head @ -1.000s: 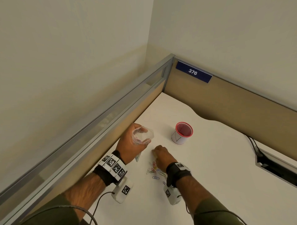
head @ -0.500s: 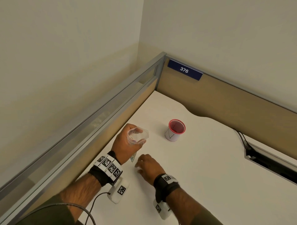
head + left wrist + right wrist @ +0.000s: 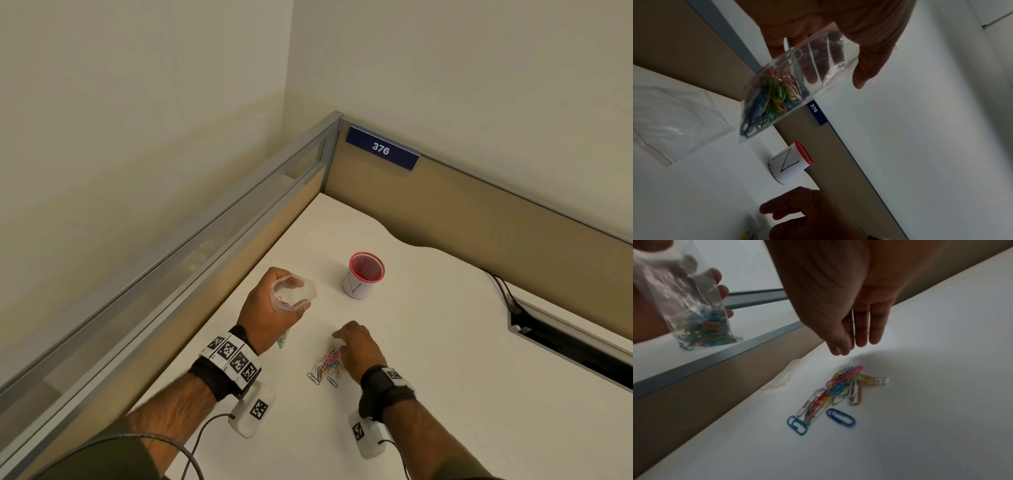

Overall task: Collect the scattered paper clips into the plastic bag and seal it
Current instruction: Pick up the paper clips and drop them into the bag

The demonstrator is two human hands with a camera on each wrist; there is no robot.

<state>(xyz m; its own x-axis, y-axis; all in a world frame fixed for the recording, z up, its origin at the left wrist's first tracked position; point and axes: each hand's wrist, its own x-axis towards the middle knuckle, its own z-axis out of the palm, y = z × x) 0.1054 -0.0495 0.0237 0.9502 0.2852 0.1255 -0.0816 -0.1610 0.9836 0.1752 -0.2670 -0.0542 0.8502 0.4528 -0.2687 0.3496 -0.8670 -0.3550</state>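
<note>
My left hand point(image 3: 274, 305) holds a small clear plastic bag point(image 3: 293, 294) above the white desk, its mouth spread wide and facing up. Several coloured paper clips lie in the bag's bottom point(image 3: 766, 100), also seen in the right wrist view point(image 3: 705, 331). A pile of loose coloured paper clips point(image 3: 325, 366) lies on the desk point(image 3: 445, 377). My right hand point(image 3: 356, 346) hovers just over that pile, palm down, fingers straight and together point(image 3: 861, 331), holding nothing. The pile point(image 3: 838, 391) sits right below the fingertips.
A white cup with a red mesh rim point(image 3: 363, 275) stands behind the hands. Another clear plastic bag point(image 3: 672, 120) lies flat on the desk by the left partition. Tan partition walls close off the left and back; a cable slot point(image 3: 565, 342) is at the right.
My right hand pulled back toward me, then came forward and lifted slightly off the pile, so the clips show again. My left hand kept the bag up in about the same place.
</note>
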